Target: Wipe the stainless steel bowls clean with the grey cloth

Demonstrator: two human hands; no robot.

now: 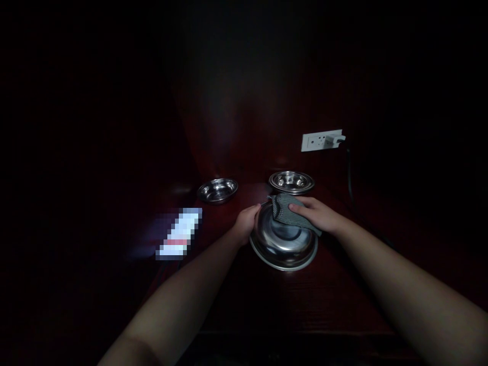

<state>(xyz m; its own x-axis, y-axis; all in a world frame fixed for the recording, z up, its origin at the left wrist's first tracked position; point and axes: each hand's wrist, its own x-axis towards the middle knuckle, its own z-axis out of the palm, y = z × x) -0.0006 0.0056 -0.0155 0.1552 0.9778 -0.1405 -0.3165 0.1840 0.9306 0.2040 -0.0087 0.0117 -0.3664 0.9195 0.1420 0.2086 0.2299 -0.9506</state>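
Left hand (246, 223): fingers clasping the rim of an overturned stainless-steel bowl (285, 246), presumably to steady it. Right hand (318, 213): fingers gripping a gray cloth (292, 211), apparently spread for broad contact with the base. Bowl sits nearer me than the stacked steel dishes (292, 191).

The bare left arm (181, 297) and right arm (400, 274) reach forward, slanting inward. The left hand (244, 225) grips, thumb uppermost; the right hand (319, 214), palm down, extends its thumb leftward, the 2 hands apart.
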